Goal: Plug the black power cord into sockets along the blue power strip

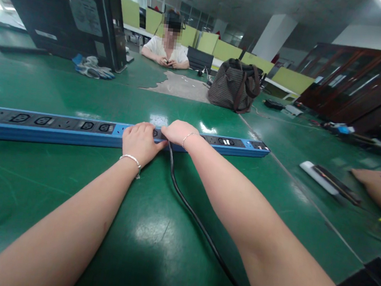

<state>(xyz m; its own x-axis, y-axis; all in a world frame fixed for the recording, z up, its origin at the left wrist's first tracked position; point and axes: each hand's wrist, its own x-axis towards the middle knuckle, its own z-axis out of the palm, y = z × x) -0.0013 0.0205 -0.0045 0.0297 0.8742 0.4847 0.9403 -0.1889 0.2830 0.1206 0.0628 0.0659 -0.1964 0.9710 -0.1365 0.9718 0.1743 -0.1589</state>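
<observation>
A long blue power strip (53, 137) with black sockets lies across the green table in the head view. My left hand (139, 142) is wrapped over the strip near its middle, fingers on the far side and thumb at the near edge. Right beside it, my right hand (179, 132) is closed round the end of a black cable (188, 207) at the strip's sockets. The plug itself is hidden under my fingers. From there the cable runs down toward the bottom edge, between my forearms.
Beyond the strip stand a black computer case (84, 16), gloves (94, 67) and a dark bag (234, 86). A person (167, 46) sits across the table (113, 97). At the right, another person's hand (378, 183) is near a white and black device (327, 180).
</observation>
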